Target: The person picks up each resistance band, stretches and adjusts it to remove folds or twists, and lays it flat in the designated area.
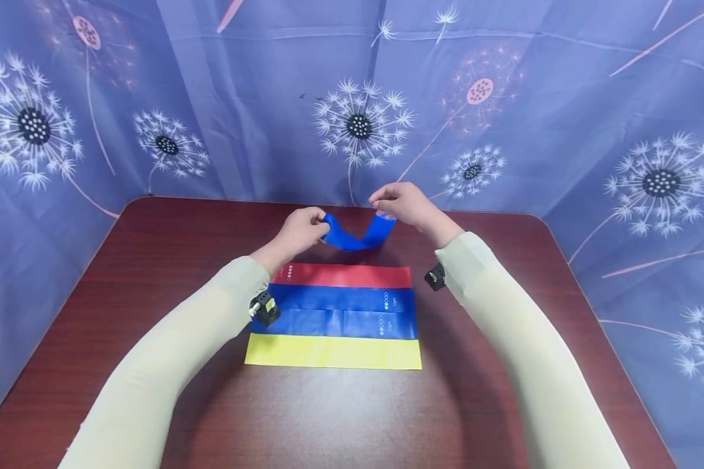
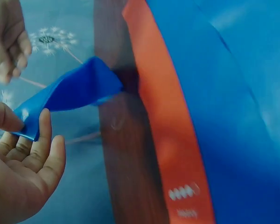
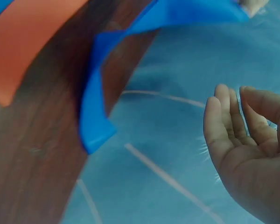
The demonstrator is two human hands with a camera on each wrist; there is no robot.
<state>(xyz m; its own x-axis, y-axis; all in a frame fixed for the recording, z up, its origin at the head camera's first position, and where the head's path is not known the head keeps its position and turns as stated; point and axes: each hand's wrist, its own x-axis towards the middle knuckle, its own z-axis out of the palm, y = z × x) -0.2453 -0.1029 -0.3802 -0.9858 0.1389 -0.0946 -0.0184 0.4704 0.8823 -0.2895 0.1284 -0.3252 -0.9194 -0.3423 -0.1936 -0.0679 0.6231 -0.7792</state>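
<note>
My left hand (image 1: 298,229) pinches one end of a blue resistance band (image 1: 352,242) between thumb and fingers, above the far part of the table. In the left wrist view the band (image 2: 74,91) twists away from that grip. My right hand (image 1: 409,205) is by the band's other end. The right wrist view shows that hand (image 3: 252,144) apart from the band, its fingers loosely bent with nothing between them, while the band's far end (image 3: 98,135) hangs loose. Nearer me lie a red band (image 1: 352,275), two blue bands (image 1: 328,298) and a yellow band (image 1: 334,352), flat in rows.
The dark red-brown wooden table (image 1: 504,273) has rounded far corners. Behind it and along both sides hangs a blue-purple curtain (image 1: 258,130) with dandelion prints. Small black devices are strapped at both wrists, such as the left wrist camera (image 1: 265,307).
</note>
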